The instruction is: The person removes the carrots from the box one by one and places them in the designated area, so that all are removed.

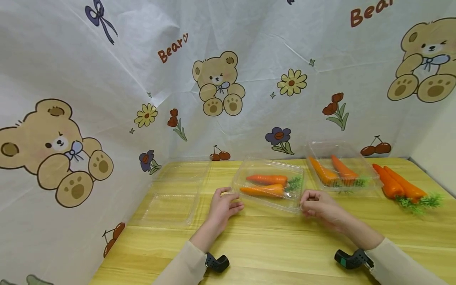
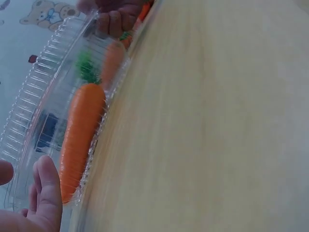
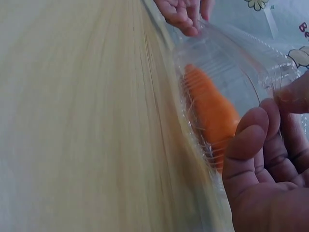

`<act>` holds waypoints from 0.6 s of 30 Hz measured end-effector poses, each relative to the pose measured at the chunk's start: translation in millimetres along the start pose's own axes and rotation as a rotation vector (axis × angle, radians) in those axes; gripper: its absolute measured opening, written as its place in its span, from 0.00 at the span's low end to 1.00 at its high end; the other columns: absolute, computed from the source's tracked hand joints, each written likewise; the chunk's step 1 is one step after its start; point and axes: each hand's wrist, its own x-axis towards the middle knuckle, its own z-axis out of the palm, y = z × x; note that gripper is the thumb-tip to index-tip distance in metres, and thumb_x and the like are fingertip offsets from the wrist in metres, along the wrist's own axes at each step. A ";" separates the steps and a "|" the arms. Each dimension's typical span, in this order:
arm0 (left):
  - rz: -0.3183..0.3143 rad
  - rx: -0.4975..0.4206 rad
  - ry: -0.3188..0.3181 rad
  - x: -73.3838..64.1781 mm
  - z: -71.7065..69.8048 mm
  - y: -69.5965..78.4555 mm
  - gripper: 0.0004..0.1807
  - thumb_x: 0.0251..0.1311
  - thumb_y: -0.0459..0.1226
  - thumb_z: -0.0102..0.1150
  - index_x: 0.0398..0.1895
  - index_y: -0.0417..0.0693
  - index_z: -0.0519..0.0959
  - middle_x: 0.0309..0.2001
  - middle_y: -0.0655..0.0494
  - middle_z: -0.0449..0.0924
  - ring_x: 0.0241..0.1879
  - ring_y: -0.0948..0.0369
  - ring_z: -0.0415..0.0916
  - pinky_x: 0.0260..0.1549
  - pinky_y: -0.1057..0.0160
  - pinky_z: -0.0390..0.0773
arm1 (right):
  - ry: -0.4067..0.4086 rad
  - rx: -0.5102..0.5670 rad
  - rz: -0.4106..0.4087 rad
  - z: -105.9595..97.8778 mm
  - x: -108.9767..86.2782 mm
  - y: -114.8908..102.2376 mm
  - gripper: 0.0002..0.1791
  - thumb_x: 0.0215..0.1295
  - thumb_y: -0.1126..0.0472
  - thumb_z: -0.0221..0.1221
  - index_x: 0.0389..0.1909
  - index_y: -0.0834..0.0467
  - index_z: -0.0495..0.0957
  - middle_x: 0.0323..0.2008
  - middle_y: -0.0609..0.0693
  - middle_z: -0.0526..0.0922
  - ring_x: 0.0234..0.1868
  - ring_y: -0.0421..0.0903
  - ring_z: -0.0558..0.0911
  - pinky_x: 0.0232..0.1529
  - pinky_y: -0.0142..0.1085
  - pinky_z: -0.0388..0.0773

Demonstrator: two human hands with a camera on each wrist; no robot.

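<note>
A clear plastic clamshell box (image 1: 268, 183) stands at the middle of the table, turned slightly, with its lid over two orange carrots (image 1: 267, 190) with green tops. At its front right corner my right hand (image 1: 322, 208) pinches the rim between thumb and curled index finger; the right wrist view shows this grip (image 3: 277, 159) close up. My left hand (image 1: 224, 208) is beside the front left corner, its fingers loosely extended and the thumb apart from them. In the left wrist view, the left fingers (image 2: 46, 193) are close to the box wall; whether they touch it I cannot tell.
Behind on the right, another clear box (image 1: 342, 166) holds two carrots. Two loose carrots (image 1: 400, 184) lie right of it. An opened clear box (image 1: 172, 194) with nothing in it lies on the left. A bear-print sheet (image 1: 249, 130) hangs behind the wooden table (image 1: 270, 245).
</note>
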 end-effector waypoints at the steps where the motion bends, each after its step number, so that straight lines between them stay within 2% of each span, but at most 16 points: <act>1: 0.012 0.015 0.002 -1.0 -0.5 0.0 0.30 0.71 0.34 0.60 0.71 0.41 0.60 0.49 0.44 0.76 0.35 0.57 0.84 0.42 0.61 0.90 | -0.012 0.008 -0.006 -1.9 0.0 0.8 0.09 0.70 0.71 0.55 0.33 0.55 0.77 0.31 0.44 0.77 0.29 0.41 0.74 0.31 0.36 0.78; 5: 0.061 0.049 0.011 -4.9 -2.0 0.3 0.36 0.68 0.32 0.61 0.76 0.43 0.58 0.51 0.47 0.72 0.35 0.57 0.82 0.40 0.62 0.89 | -0.074 0.025 -0.029 -10.3 -0.5 3.3 0.10 0.71 0.72 0.53 0.34 0.54 0.77 0.30 0.43 0.77 0.27 0.42 0.70 0.29 0.37 0.73; 7: 0.080 0.047 0.015 -6.7 -1.9 0.8 0.38 0.65 0.30 0.61 0.77 0.42 0.59 0.54 0.45 0.70 0.35 0.58 0.81 0.39 0.63 0.89 | -0.105 0.031 -0.041 -14.3 -1.0 3.7 0.11 0.71 0.73 0.52 0.35 0.55 0.77 0.30 0.43 0.77 0.26 0.44 0.68 0.28 0.38 0.71; 13: 0.111 0.029 0.007 -11.2 -2.8 1.1 0.34 0.59 0.25 0.59 0.72 0.38 0.69 0.64 0.40 0.66 0.32 0.61 0.79 0.37 0.66 0.88 | -0.194 0.077 -0.076 -21.3 -1.9 3.7 0.11 0.73 0.74 0.49 0.37 0.56 0.77 0.31 0.43 0.78 0.27 0.50 0.65 0.28 0.44 0.62; 18: 0.119 0.015 -0.005 -15.1 -4.4 1.7 0.35 0.61 0.24 0.58 0.74 0.38 0.68 0.74 0.41 0.61 0.31 0.61 0.82 0.37 0.67 0.88 | -0.229 0.082 -0.097 -23.4 -2.2 2.3 0.11 0.74 0.74 0.49 0.37 0.57 0.77 0.32 0.44 0.79 0.28 0.53 0.64 0.30 0.47 0.58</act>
